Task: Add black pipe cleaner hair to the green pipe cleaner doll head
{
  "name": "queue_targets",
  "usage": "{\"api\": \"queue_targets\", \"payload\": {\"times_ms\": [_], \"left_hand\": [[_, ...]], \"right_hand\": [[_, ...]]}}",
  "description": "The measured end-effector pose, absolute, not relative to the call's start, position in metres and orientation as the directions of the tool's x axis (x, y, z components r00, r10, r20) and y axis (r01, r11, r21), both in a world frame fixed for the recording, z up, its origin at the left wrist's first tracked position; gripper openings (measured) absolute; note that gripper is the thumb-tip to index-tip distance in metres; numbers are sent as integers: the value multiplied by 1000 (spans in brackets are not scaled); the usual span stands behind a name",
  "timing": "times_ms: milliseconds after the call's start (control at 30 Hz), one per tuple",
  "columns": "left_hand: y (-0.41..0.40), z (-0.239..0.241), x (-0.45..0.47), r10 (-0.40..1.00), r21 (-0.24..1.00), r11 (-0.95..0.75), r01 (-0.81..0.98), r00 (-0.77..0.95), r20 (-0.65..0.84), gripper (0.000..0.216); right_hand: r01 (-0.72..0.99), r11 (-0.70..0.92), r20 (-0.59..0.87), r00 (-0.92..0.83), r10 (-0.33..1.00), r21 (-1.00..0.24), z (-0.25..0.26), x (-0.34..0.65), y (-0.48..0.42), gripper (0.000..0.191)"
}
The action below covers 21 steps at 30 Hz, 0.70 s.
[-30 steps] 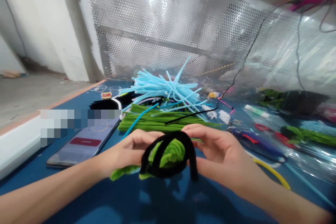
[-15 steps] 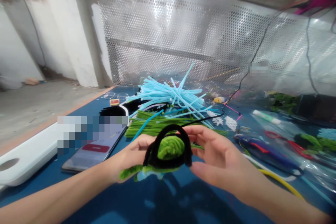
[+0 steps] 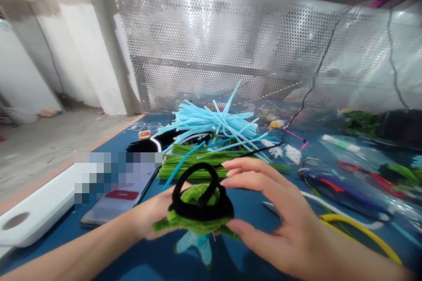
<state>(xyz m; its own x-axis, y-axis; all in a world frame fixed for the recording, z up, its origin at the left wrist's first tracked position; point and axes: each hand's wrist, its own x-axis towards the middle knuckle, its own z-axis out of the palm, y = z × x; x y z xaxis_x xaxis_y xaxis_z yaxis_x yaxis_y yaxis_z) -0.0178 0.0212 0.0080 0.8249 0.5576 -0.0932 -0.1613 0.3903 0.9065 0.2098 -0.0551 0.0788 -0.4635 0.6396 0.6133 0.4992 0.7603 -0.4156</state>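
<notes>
- Work in hand: I am holding a green pipe-cleaner figure (image 3: 193, 225) up for handling, with a black pipe-cleaner loop (image 3: 194, 189) wound around its top.
- Left hand: my left hand (image 3: 153, 213) is cupped and has hold of the figure from the side and beneath; the fingers are mostly hidden behind it.
- Right hand: my right hand (image 3: 270, 206) is open, fingers spread. My thumb is at the figure's right end; I cannot tell whether it touches.
- Location: the figure is in the air above the blue mat (image 3: 250, 215), between my hands.
- Condition: the loop stands up in a coil, a green strand sticks out at each side, and a pale blue piece (image 3: 194, 246) hangs below.
- Nearby: a bundle of green pipe cleaners (image 3: 184, 170) lies just ahead, with light blue pipe cleaners (image 3: 211, 120) beyond.
</notes>
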Motion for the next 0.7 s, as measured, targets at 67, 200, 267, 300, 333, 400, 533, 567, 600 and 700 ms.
{"api": "queue_targets", "payload": {"times_ms": [67,200,267,300,333,400,533,567,600,700], "left_hand": [[22,4,-18,563,903,403,-147,818,-118,45],[21,-2,-19,579,892,431,-136,799,-158,56],[21,-5,-20,587,885,446,-136,791,-174,53],[21,-6,-21,589,880,455,-137,787,-182,51],[21,-6,-21,590,875,465,-135,784,-192,49],[21,-6,-21,590,865,484,-131,779,-212,47],[20,-3,-17,619,852,497,-163,754,-218,42],[19,-2,-16,626,850,499,-171,748,-218,40],[18,0,-15,630,847,503,-174,745,-221,39],[16,6,-12,628,843,511,-169,743,-231,37]], "right_hand": [[490,768,599,-489,634,-412,82,211,-54,40],[480,765,577,-506,641,-428,82,211,-52,32],[471,764,579,-500,644,-442,81,211,-51,28],[467,763,581,-497,645,-447,80,211,-51,27],[464,764,584,-495,644,-448,80,211,-51,26],[457,770,591,-497,636,-444,79,211,-50,25],[438,778,593,-505,627,-450,79,212,-50,21],[430,780,593,-507,625,-454,79,212,-50,20],[420,785,597,-510,619,-455,79,212,-50,19],[397,801,624,-503,598,-448,80,212,-51,16]]}}
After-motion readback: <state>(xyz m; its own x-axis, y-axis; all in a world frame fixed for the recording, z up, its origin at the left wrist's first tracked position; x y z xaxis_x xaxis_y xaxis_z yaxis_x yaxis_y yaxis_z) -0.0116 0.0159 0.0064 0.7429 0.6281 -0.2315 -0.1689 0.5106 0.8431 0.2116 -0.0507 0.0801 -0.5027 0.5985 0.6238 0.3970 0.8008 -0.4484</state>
